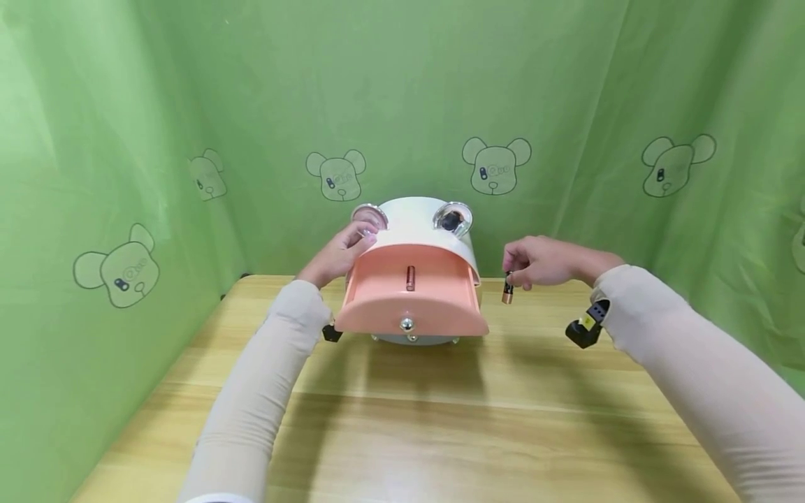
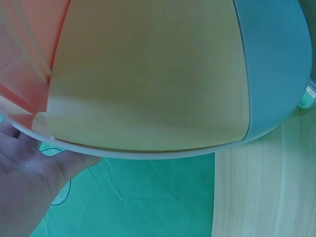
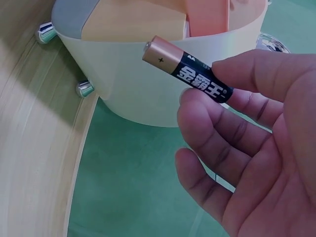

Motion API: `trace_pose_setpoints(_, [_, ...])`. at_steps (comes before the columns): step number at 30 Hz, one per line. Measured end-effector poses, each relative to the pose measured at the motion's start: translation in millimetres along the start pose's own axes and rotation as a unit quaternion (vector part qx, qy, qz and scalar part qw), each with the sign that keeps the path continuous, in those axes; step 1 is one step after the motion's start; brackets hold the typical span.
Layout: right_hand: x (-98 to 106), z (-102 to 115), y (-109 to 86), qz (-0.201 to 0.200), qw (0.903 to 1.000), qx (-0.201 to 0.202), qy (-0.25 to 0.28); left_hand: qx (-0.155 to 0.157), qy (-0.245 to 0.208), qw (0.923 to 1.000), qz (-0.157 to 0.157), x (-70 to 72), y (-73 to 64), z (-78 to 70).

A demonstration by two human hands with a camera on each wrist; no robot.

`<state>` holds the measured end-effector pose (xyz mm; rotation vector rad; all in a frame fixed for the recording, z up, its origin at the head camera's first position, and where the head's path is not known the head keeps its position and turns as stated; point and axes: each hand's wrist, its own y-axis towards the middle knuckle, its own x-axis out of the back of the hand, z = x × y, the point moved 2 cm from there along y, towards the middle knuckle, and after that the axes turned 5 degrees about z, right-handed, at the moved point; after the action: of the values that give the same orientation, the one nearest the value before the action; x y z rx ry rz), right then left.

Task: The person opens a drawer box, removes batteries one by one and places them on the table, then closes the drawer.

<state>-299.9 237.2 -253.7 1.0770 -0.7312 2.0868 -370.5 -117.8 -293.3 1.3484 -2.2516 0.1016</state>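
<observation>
A white frog-shaped box (image 1: 409,220) with domed silver-rimmed eyes stands on the table, its pink drawer (image 1: 371,314) pulled out toward me. Inside the drawer lies a small reddish-brown cylinder (image 1: 411,278). My left hand (image 1: 336,255) rests on the box's upper left side beside the left eye; in the left wrist view its thumb (image 2: 79,160) lies along the white rim, while some fingers are hidden. To the right of the box, my right hand (image 1: 547,260) pinches a black and copper battery (image 3: 187,69) between thumb and fingertips. The copper end points down in the head view.
The box has small silver feet (image 3: 85,89), and a silver knob (image 1: 407,325) sits on the drawer front. Below the drawer is a grey lower part (image 1: 402,339). Green curtains (image 1: 402,91) with bear-head prints enclose the wooden table (image 1: 402,433) at the back and sides.
</observation>
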Motion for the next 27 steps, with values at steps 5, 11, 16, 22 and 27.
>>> trace_pose_setpoints(5, [-1.6, -3.9, -2.4, -0.003, 0.9999, -0.001, 0.010, -0.003, 0.004, 1.0000, 0.000, -0.7, 0.2, -0.2])
trace_pose_setpoints(11, [-6.3, -11.2, -1.3, 0.006, 0.9997, -0.011, 0.019, -0.003, 0.003, 1.0000, 0.000, -0.7, 0.1, 0.0])
trace_pose_setpoints(16, [-12.1, -16.6, -1.4, 0.013, 0.9994, -0.006, 0.031, 0.000, 0.007, 1.0000, -0.001, -1.1, -0.5, -0.4])
trace_pose_setpoints(22, [-18.6, -22.0, -2.0, 0.013, 0.9992, -0.009, 0.038, 0.002, 0.013, 0.9999, -0.004, -0.6, 0.0, 1.5])
trace_pose_setpoints(27, [-22.7, -26.5, -0.3, 0.012, 0.9990, -0.005, 0.042, -0.001, 0.008, 1.0000, -0.006, -0.5, 0.9, 2.0])
